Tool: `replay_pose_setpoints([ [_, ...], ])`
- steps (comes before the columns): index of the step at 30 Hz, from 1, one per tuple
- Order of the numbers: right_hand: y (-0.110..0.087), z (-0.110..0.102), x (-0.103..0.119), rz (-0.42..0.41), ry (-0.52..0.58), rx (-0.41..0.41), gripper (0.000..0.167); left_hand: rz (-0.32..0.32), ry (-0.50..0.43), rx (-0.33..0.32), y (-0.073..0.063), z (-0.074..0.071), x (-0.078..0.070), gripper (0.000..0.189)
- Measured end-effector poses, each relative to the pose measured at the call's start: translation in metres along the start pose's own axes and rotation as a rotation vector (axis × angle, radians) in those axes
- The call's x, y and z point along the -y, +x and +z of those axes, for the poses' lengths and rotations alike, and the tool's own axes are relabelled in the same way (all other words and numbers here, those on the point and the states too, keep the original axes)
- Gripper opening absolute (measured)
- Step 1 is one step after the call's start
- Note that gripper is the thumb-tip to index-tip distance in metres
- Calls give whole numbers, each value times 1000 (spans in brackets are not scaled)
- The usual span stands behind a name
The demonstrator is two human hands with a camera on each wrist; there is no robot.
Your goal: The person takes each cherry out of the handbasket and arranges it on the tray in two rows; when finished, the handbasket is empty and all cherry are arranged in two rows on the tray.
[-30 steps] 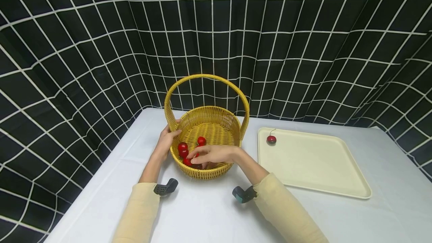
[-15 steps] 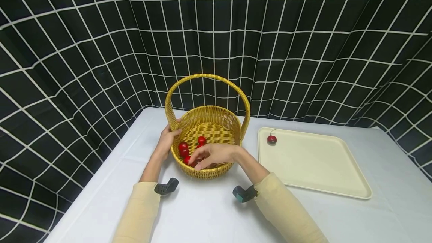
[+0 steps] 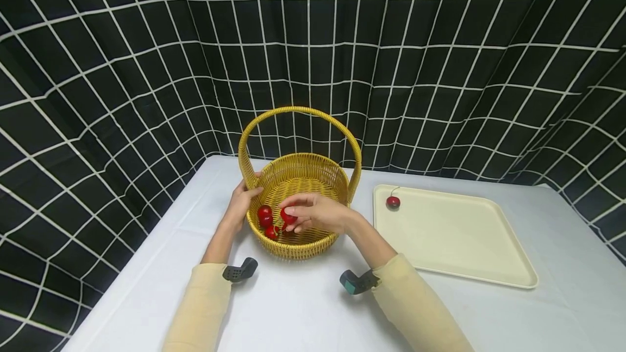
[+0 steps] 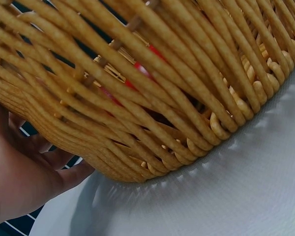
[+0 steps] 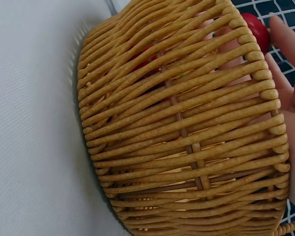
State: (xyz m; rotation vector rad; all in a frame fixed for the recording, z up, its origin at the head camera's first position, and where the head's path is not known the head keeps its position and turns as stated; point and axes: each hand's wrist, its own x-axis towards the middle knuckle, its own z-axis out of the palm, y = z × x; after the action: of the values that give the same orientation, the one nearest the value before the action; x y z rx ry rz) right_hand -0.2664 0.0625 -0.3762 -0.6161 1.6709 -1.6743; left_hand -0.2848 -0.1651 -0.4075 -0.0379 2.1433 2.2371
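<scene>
Moved: the right hand (image 3: 317, 214) had come up out of the basket (image 3: 299, 243) since a second ago, and it now had a red fruit (image 3: 287, 216) with it. Before, it was low down among the fruit.
Right hand: its fingers were curled round the red fruit, pinching it just above the basket rim. In the right wrist view the red fruit (image 5: 258, 29) peeked over the rim next to the fingertips (image 5: 288, 39).
Left hand: the left hand (image 3: 240, 203) stayed on the outside of the basket, on its left wall. The fingers looked fairly straight and pressed flat on the weave (the left wrist view showed the palm (image 4: 19, 177) right against the basket (image 4: 152, 93)).
In the basket: a few more red fruits (image 3: 265, 216) lay on the bottom, close together on the left side.
Tray: a cream tray (image 3: 455, 243) sat on the white table (image 3: 293, 308) just to the right of the basket. One red fruit with a thin stem (image 3: 393, 201) lay in its far left corner.
Doing it well: I think the fruit was small and round, so a soft but steady pinch was best. It was good to lift it clear of the rim and the tall handle (image 3: 300, 115) before going sideways, and to keep the other hand holding the basket so it did not slide.
</scene>
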Motion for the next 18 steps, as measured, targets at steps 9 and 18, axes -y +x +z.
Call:
replay_pose_setpoints([
  [9,-7,-1,3,-39,-108,-97,40,0,2,0,5,-1,7,49],
  [18,-20,-4,4,-63,-136,-135,37,-7,30,-21,7,-2,7,48],
])
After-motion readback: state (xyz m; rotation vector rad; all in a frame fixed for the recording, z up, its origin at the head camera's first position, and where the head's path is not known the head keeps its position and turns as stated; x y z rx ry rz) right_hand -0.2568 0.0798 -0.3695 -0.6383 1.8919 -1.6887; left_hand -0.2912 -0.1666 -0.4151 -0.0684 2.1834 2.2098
